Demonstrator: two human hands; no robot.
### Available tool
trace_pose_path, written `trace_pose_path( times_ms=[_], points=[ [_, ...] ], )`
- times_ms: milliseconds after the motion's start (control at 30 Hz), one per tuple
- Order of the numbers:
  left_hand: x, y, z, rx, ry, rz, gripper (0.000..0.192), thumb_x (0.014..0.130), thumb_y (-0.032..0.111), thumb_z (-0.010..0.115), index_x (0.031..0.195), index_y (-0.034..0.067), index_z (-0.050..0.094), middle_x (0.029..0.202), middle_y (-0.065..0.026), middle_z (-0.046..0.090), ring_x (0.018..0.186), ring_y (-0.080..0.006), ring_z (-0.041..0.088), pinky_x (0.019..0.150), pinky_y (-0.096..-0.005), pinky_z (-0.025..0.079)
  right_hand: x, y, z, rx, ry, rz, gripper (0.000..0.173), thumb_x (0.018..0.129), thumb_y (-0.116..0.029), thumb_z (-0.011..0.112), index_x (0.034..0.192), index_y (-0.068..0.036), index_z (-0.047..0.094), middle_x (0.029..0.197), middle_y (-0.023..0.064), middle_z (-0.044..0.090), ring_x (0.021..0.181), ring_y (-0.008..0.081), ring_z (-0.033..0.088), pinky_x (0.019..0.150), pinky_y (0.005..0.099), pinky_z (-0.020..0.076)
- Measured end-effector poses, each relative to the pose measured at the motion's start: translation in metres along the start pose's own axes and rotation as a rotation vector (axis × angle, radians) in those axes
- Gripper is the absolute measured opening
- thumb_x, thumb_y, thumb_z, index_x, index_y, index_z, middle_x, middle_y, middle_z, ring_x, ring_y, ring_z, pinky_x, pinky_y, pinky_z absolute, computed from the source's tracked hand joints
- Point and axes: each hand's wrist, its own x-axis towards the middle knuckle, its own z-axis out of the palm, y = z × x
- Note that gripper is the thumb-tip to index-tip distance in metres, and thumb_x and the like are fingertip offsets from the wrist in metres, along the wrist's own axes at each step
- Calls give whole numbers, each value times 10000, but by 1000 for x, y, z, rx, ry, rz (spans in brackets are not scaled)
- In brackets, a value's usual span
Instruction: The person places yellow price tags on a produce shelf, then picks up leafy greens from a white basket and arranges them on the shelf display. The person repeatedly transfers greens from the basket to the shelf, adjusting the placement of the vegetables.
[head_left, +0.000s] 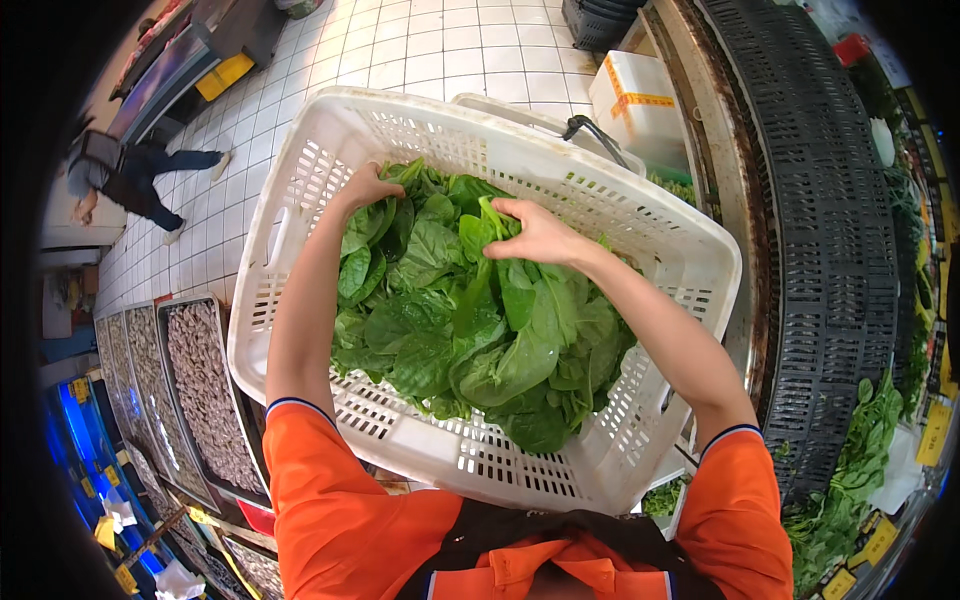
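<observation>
A large white perforated plastic basket (480, 465) is tilted in front of me, with a heap of wet, broad-leaved green vegetables (442, 307) inside. At the far left of the heap, my left hand (371, 187) grips some greens, its fingertips partly hidden among leaves. My right hand (540, 231) is nearer the middle and pinches a light green stem (493, 214) between thumb and fingers. Leaves hang below that hand, over the rest of the heap.
Black slatted crates (832, 225) line the right side, with more greens (855, 450) on them. A taped white foam box (637, 105) stands behind the basket. Trays of shellfish (210, 382) lie at left. Farther off, a person (135, 176) walks on the tiled floor (420, 45).
</observation>
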Motion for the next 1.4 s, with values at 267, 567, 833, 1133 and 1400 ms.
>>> trace_pose_path(
  times_ms=[267,567,833,1133,1400],
  points=[
    [11,8,14,-256,5,-100,994,612,605,729,1252,-83,407,1223,-167,498,1079,-231,489,910,-350,386,-103,-40,28,-131,225,-419,231,809,-239,668,875,-35,581,766,70,602,681,188,578,606,319,472],
    [64,-23,43,-213,-111,-24,685,583,451,814,1060,-5,631,998,-110,634,889,-179,575,800,-288,446,-181,-86,24,168,795,-309,194,840,-66,565,1031,-37,580,895,69,612,847,167,579,788,271,469],
    [73,-41,44,-188,38,-18,472,586,318,799,942,47,650,877,-75,652,789,-167,598,721,-279,473,-146,-27,-14,661,885,205,236,923,-292,526,989,-68,557,839,42,580,676,113,541,545,256,465],
    [21,1,9,-171,148,47,265,666,252,716,788,41,612,687,-28,592,631,-112,533,598,-274,437,-73,66,11,452,509,356,434,829,-203,645,1185,10,518,1054,118,611,925,164,570,828,299,449],
    [-41,42,-11,-246,120,100,305,729,254,703,910,25,614,807,-63,613,755,-147,552,721,-281,438,-64,47,15,409,415,209,258,885,-273,583,1011,-48,586,857,28,613,813,113,539,778,278,424]
  ],
)
